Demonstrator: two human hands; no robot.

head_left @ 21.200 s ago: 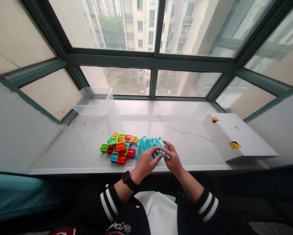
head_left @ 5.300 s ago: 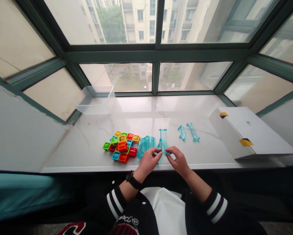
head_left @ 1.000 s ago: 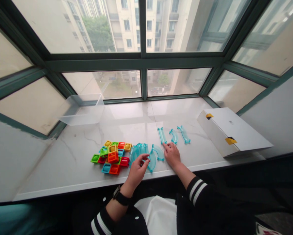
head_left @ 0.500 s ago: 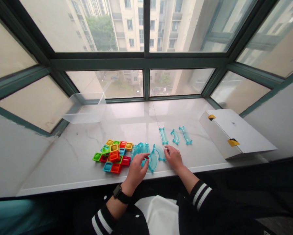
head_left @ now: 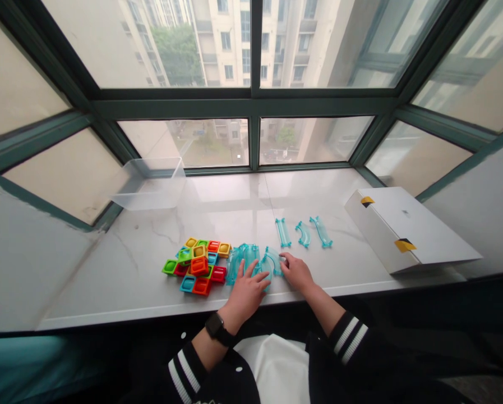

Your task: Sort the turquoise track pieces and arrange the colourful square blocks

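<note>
A: On the sill [head_left: 137, 280], noting?

B: Spreading left hand [head_left: 246, 289] wide-fingered over blue track pieces [head_left: 249, 251]; curling right hand [head_left: 297, 273] at curved piece [head_left: 274, 260], with unclear grip.

A: Reading labels?

B: Finding mark [head_left: 405, 212] on white box [head_left: 428, 238] too small.

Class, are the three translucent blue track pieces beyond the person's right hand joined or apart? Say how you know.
Apart: the marble-look ledge shows between the straight piece, the curved piece and the wavy piece.
</note>
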